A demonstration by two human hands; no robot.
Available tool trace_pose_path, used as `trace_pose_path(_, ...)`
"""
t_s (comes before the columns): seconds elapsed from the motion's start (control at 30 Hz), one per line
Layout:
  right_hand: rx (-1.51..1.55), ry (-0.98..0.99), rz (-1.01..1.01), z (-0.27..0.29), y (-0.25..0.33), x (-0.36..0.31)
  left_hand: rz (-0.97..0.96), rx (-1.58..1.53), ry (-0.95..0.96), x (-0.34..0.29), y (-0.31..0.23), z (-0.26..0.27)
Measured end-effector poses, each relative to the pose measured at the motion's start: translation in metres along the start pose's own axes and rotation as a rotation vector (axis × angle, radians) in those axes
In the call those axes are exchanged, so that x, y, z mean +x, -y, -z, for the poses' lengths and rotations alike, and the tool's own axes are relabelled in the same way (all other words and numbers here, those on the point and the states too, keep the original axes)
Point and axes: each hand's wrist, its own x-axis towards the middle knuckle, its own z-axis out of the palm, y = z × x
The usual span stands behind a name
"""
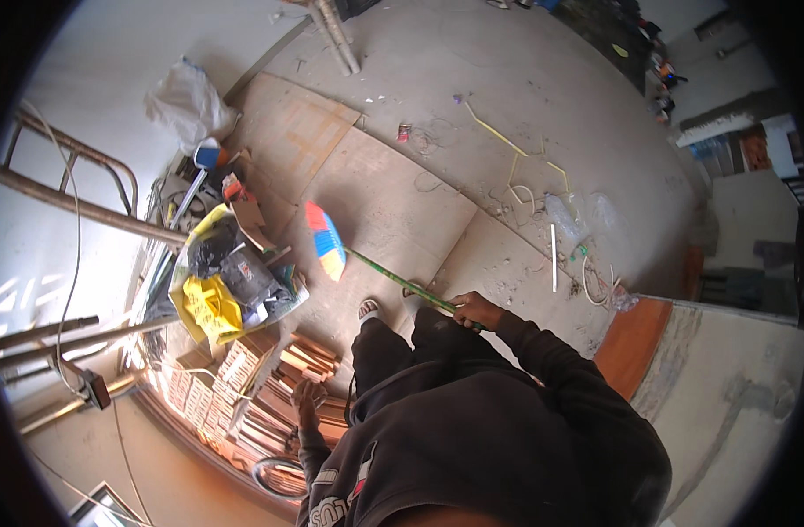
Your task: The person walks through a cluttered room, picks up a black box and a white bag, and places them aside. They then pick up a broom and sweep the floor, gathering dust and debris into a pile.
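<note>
A person's right hand point(478, 311) clamps the green handle of a broom point(389, 272) at the center of the frame, its multicolored bristles above cardboard sheets point(402, 206). The left hand point(308, 400) is at stacked wooden strips point(310, 360), lower left; whether it grips one cannot be told. An open-topped container point(210, 220), left, holds black and yellow plastic bags. Beyond the cardboard's edge, concrete floor point(472, 61) stretches across the upper center, a bent yellow strip point(494, 130) lying there.

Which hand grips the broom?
The right hand, closed around the green handle of the broom; the left hand is apart, near the stacked reddish-brown pieces.
</note>
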Motion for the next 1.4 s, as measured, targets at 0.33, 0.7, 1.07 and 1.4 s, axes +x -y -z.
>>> trace_pose_path(0.33,0.195,-0.605,0.007,0.049,-0.064,-0.038,0.088,0.171,0.017,0.025,-0.029,0.075)
trace_pose_path(0.7,0.136,-0.605,0.001,-0.07,-0.15,-0.152,0.079,0.082,0.131,0.042,-0.033,0.066)
trace_pose_path(1.07,0.337,-0.043,0.051,-0.081,0.049,-0.088,-0.113,0.14,0.161,0.051,-0.138,0.043)
trace_pose_path(1.4,0.557,0.094,0.054,-0.081,0.028,0.069,-0.059,0.243,0.065,0.045,-0.117,0.078)
